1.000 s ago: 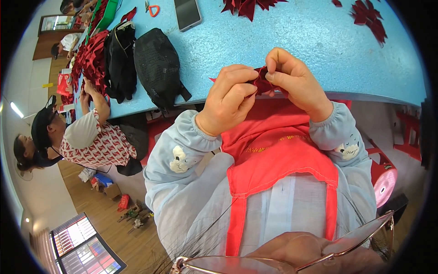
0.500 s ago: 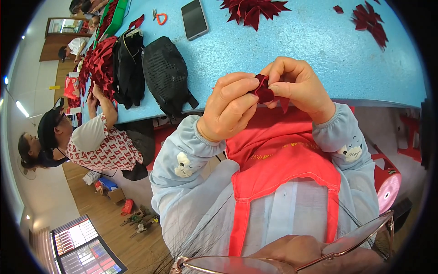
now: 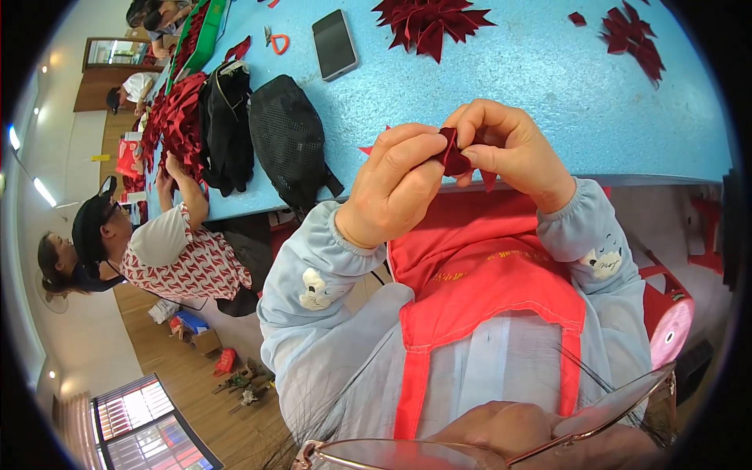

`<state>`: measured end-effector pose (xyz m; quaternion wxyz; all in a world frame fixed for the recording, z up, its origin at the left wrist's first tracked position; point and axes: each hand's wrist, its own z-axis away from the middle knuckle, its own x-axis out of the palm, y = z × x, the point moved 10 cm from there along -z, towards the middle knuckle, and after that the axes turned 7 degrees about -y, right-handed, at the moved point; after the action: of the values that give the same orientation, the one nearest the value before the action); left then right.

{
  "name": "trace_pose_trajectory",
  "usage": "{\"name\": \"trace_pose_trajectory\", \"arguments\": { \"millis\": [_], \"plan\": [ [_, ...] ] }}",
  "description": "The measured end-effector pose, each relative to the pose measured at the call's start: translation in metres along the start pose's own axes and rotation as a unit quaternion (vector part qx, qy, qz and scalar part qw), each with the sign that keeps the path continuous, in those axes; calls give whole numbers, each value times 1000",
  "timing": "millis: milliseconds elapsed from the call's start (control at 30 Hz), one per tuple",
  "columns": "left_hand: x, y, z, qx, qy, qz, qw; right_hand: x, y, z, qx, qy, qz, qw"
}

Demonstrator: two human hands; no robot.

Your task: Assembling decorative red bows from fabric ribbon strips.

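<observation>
Between my two hands is a small piece of dark red velvet ribbon [image 3: 453, 157], folded, with a pointed tail hanging below the right fingers. My left hand [image 3: 398, 178] pinches its left side, fingers closed. My right hand [image 3: 513, 149] grips the other side between thumb and fingertips. Both hands are held up at the near edge of the blue table [image 3: 540, 94], above my red apron [image 3: 493, 274]. Part of the ribbon is covered by my fingers. A red pointed scrap [image 3: 366, 150] shows just beyond my left fingers.
Dark red ribbon pieces form a cluster [image 3: 429, 23] at the far side and another [image 3: 633, 43] at far right. A phone [image 3: 334, 45], orange-handled snips [image 3: 279, 43], a black mesh bag [image 3: 287, 133] and a black pouch [image 3: 225, 129] lie leftward. A co-worker [image 3: 184, 251] sits at left.
The ribbon piece has turned slightly between my fingers, showing a narrower, more upright fold. Both hands stay nearly in place. The view has shifted a little, moving the table things slightly.
</observation>
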<state>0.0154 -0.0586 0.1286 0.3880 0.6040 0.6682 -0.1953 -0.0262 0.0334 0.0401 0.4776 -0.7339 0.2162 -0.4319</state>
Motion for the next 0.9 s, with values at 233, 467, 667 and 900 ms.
{"name": "trace_pose_trajectory", "arguments": {
  "millis": [233, 467, 667, 900],
  "plan": [
    [3, 4, -6, -6, -4, -29, 1000, -2, 0, 3, -3, 17, 10, 1000],
    [2, 5, -4, 16, 18, -18, 1000, 3, -3, 3, -13, -11, -11, 1000],
    [2, 5, -3, 19, 35, -29, 999, 3, -1, 3, -5, 0, -14, 1000],
    [-4, -6, -4, -42, 82, 26, 995, -2, 0, 3, -29, 9, -19, 999]
  ]
}}
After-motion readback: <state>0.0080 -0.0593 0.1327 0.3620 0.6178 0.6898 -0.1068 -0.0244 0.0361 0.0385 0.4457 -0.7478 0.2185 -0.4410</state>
